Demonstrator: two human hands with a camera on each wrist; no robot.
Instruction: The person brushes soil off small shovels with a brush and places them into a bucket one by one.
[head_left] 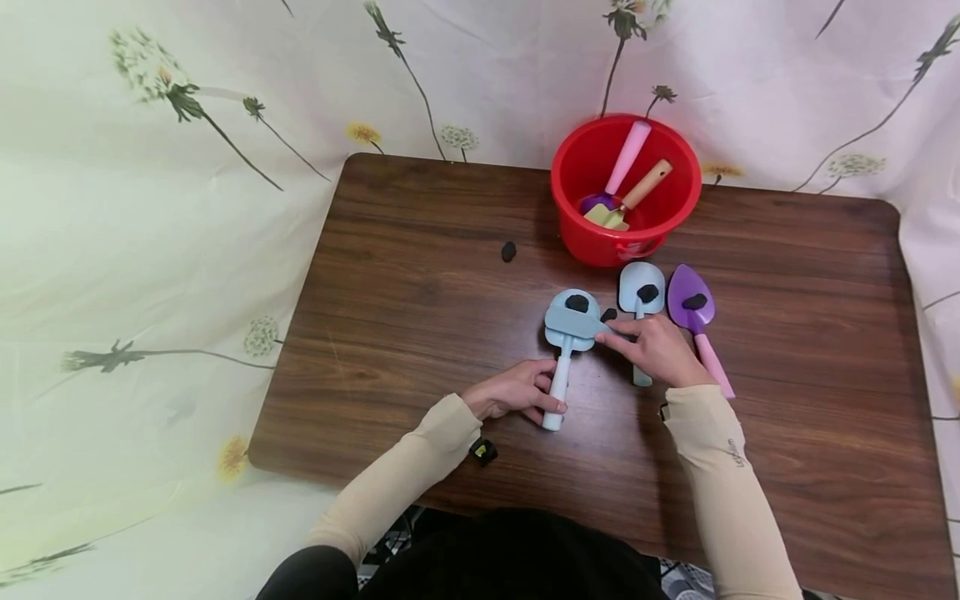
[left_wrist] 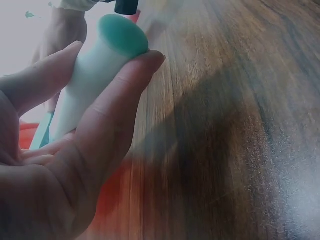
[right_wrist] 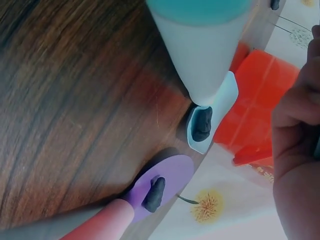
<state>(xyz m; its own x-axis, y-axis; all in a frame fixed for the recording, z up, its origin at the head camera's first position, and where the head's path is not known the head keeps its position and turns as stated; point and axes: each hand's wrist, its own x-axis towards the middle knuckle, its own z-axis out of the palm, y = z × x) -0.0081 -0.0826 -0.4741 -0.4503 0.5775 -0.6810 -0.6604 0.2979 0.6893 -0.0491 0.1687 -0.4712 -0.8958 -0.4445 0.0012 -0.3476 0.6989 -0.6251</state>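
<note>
My left hand (head_left: pixel 517 392) grips the white handle (left_wrist: pixel 90 85) of a light blue toy shovel (head_left: pixel 592 302), its green end facing the left wrist camera. A black lump (head_left: pixel 577 303) lies on this shovel's blade. Between the fingertips of my right hand (head_left: pixel 663 354) is the narrow end of a flat light blue tool (head_left: pixel 570 322), which lies across the same blade just below the lump. Another black lump (head_left: pixel 609 315) is close to those fingertips. Under the right hand, a second light blue shovel (head_left: pixel 630 281) is partly hidden; it carries a black lump (right_wrist: pixel 202 124).
Right of that shovel is a purple trowel (head_left: pixel 681 287) with a pink handle and a black lump (head_left: pixel 695 302). A red bucket (head_left: pixel 573 237) at the back holds a pink-handled purple tool and a yellow rake (head_left: pixel 611 218). One black lump (head_left: pixel 508 252) lies left of the bucket.
</note>
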